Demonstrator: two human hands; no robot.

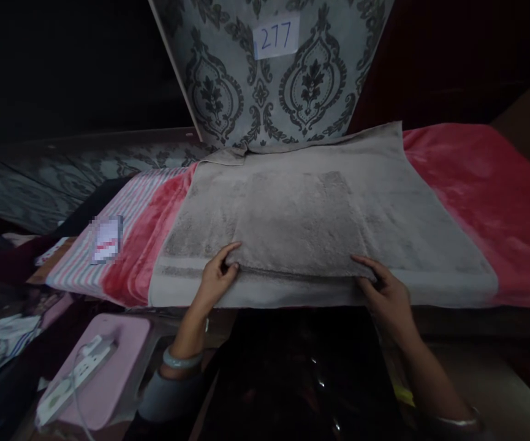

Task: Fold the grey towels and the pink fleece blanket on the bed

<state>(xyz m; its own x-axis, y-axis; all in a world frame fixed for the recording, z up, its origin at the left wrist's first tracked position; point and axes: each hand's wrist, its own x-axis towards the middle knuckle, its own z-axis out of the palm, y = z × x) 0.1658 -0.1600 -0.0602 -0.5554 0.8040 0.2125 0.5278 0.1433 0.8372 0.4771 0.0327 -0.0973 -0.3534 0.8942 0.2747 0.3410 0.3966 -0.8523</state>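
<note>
A wide grey plush towel (393, 208) lies spread over the covers, its far left corner folded over. On its middle sits a darker grey fabric panel (292, 226); whether this is a separate towel or a part of the larger one, I cannot tell. My left hand (216, 278) pinches the panel's near left corner between thumb and fingers. At the near right corner, my right hand (384, 294) grips the same edge in a similar pinch. Between the hands the near edge is slightly raised, with a dark shadow under it.
A red blanket (489, 184) and a striped cloth (76, 263) lie under and beside the towel. A blurred phone-like object (107, 240) rests at left. Below stands a pink stool (127, 343) bearing a white power strip (76, 383). Behind is a patterned wall (265, 79) with a paper sign (276, 38).
</note>
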